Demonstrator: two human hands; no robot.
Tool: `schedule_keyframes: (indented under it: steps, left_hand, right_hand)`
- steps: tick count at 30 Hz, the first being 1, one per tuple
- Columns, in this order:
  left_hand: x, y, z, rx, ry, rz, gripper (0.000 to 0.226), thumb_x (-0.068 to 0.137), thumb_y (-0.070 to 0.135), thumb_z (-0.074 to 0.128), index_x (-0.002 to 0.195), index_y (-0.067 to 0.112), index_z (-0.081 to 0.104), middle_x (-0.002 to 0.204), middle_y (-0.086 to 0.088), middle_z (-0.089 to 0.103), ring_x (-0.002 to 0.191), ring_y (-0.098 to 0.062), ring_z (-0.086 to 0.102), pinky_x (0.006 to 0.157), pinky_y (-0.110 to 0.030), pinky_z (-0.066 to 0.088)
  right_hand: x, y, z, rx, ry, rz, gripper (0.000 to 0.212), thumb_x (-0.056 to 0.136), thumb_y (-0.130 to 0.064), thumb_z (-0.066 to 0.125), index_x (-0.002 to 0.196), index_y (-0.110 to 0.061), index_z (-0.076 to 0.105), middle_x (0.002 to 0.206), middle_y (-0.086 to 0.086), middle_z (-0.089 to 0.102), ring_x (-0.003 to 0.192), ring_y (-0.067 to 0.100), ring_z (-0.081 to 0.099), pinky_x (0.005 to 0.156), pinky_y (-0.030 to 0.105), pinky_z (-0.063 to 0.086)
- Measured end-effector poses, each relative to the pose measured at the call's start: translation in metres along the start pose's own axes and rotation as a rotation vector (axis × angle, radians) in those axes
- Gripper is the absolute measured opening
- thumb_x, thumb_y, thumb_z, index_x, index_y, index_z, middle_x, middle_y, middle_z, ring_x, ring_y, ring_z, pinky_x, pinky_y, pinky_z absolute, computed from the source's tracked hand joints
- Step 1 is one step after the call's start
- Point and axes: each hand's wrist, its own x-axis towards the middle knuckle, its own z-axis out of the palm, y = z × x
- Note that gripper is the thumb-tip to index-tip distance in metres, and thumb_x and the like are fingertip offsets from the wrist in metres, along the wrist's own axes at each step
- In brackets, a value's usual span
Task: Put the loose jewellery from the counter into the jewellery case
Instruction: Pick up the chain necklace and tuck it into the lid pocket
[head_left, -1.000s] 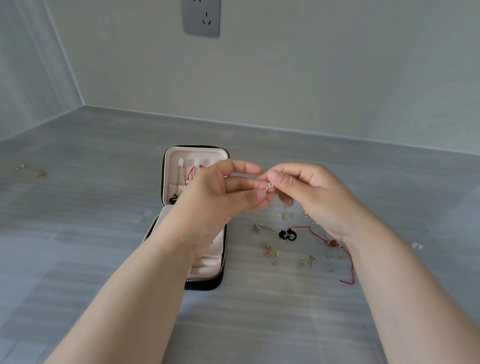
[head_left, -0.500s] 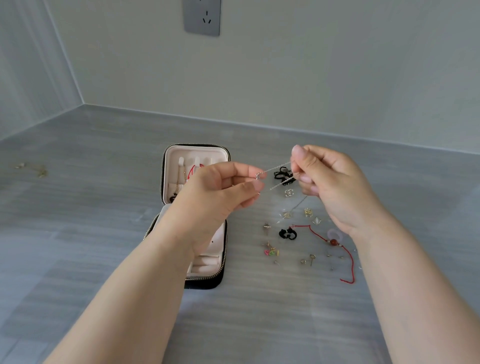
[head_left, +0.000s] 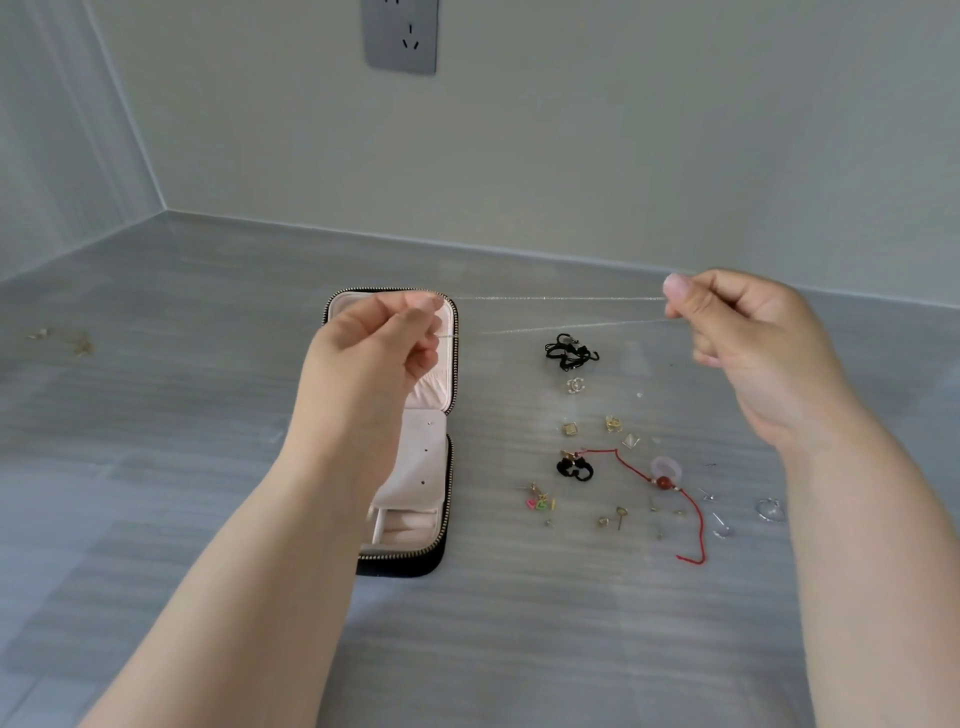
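Both forearms reach forward over the grey counter (head_left: 208, 415), raised and spread apart. The left hand (head_left: 379, 348) is curled with its back to the camera, thumb and fingertips pinching one end of a thin silver chain (head_left: 556, 299). The right hand (head_left: 748, 338), well off to the right and at about the same height, pinches the other end between thumb and forefinger, its other fingers folded in. The chain runs taut between them in two fine strands, in the air above the counter. The left hand hovers over the far half of the open jewellery case (head_left: 451, 467) and hides most of the lid. The case is black with a zip edge and pale pink lining; a padded panel with small dark holes and a divided tray at the near end show, but whether anything lies in them cannot be told. To the right of the case, below the chain, lie a black cord piece (head_left: 569, 351), small gold earrings (head_left: 613, 423), a red cord bracelet (head_left: 696, 519) and a silver ring (head_left: 770, 509).
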Motion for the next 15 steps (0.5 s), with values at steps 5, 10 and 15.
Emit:
schedule_keyframes:
  steps: [5, 10, 15]
  left_hand:
    - [0.001, -0.003, -0.002, 0.112, 0.019, 0.007, 0.017, 0.088, 0.01, 0.058, 0.073, 0.015, 0.064, 0.062, 0.007, 0.058, 0.058, -0.004, 0.053, 0.061, -0.016, 0.047]
    - [0.002, -0.006, -0.004, 0.401, 0.008, 0.114, 0.017, 0.09, 0.005, 0.053, 0.078, 0.015, 0.06, 0.066, 0.004, 0.057, 0.052, -0.001, 0.056, 0.067, -0.022, 0.049]
    - [0.002, -0.01, -0.009, 0.644, -0.037, 0.142, 0.021, 0.089, 0.005, 0.053, 0.077, 0.023, 0.057, 0.076, 0.0, 0.063, 0.065, -0.011, 0.063, 0.066, -0.024, 0.049]
  right_hand:
    - [-0.002, -0.003, -0.01, -0.095, -0.061, 0.029, 0.019, 0.067, -0.043, 0.065, 0.064, -0.024, 0.067, 0.039, -0.014, 0.041, 0.043, 0.003, 0.033, 0.046, 0.013, 0.03]
    - [-0.004, -0.011, -0.023, -0.141, -0.148, 0.02, 0.01, 0.063, -0.027, 0.073, 0.073, -0.027, 0.074, 0.063, -0.018, 0.069, 0.061, -0.007, 0.058, 0.057, 0.001, 0.039]
    - [-0.004, -0.029, -0.026, -0.442, -0.123, -0.05, 0.011, 0.067, -0.028, 0.078, 0.069, -0.037, 0.073, 0.07, -0.001, 0.071, 0.063, 0.024, 0.055, 0.051, 0.006, 0.033]
